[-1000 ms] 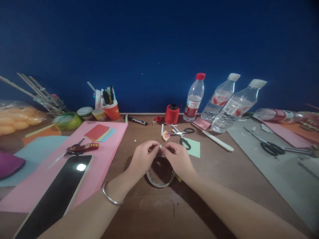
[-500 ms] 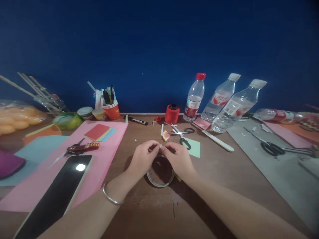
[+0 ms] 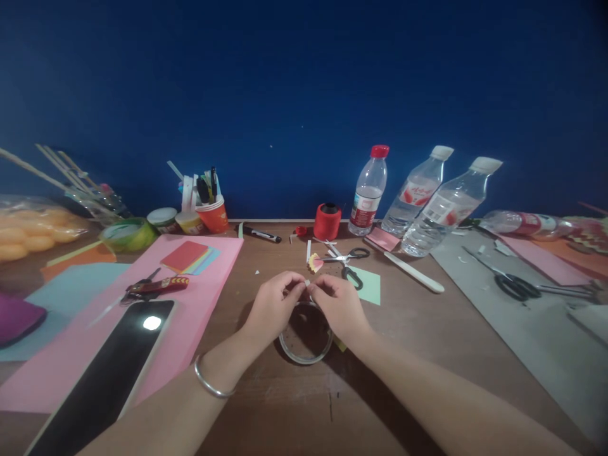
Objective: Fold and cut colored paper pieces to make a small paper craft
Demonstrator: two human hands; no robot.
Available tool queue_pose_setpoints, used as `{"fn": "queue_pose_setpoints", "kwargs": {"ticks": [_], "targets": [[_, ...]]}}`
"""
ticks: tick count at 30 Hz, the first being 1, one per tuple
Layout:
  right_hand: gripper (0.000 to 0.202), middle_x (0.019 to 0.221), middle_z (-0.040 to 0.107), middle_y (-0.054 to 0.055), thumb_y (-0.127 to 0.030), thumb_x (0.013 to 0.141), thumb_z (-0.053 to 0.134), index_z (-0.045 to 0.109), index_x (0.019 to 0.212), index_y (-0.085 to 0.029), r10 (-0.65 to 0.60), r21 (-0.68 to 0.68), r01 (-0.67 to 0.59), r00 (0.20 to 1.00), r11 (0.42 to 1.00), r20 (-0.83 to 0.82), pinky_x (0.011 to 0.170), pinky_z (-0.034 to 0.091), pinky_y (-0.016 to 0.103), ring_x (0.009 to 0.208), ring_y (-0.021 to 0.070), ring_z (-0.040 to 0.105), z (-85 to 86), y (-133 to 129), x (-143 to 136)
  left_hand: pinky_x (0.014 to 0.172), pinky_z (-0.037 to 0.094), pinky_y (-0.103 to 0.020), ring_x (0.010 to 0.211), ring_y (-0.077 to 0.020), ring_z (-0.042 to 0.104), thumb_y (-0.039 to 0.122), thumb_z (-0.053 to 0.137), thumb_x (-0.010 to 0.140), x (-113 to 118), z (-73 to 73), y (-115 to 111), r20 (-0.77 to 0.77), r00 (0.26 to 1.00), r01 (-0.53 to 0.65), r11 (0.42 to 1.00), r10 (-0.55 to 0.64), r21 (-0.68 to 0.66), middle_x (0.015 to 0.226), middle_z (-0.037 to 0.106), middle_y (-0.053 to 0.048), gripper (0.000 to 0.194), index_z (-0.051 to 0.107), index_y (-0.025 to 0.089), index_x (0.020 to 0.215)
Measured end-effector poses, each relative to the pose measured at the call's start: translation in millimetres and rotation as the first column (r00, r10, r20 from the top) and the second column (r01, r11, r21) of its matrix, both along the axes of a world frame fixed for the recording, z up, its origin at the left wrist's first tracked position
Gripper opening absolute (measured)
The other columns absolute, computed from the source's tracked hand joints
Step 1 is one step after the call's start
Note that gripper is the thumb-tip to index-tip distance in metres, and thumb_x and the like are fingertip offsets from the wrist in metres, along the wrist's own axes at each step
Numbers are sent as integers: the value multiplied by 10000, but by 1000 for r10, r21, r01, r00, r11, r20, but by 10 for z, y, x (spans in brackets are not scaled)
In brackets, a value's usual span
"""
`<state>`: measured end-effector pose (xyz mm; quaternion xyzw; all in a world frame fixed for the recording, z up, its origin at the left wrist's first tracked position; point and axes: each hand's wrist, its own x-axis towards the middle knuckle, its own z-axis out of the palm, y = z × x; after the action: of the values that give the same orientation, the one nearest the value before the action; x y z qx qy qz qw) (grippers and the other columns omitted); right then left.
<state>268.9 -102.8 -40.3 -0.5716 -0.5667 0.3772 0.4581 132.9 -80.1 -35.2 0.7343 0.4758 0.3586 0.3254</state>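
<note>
Left hand (image 3: 276, 305), right hand (image 3: 340, 306): thumbs and forefingers pinching one small pale scrap (image 3: 308, 283) | scrap: 12 o'clock of round pale-rimmed container (image 3: 306, 361), scissors (image 3: 344, 259) at 1 o'clock | risk: slackened pinch could drop it into the container; forward nudge could knock the scissors

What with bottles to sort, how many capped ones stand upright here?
3: the red-capped bottle right of the red spool, the first white-capped bottle beside it, and the second white-capped bottle, farthest right, overlapping the first.
</note>
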Motion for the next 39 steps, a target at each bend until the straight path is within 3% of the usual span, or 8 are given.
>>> {"fn": "queue_pose_setpoints", "kwargs": {"ticks": [39], "targets": [[196, 554, 538, -18, -296, 726, 480, 546, 597, -163, 5, -12, -4, 1000, 1000, 21, 512, 351, 207, 542, 108, 457, -32, 18, 2, 633, 419, -229, 671, -130, 562, 209, 464, 779, 9, -4, 6, -6, 1000, 22, 1000, -22, 7, 707, 612, 17, 134, 591, 189, 743]]}}
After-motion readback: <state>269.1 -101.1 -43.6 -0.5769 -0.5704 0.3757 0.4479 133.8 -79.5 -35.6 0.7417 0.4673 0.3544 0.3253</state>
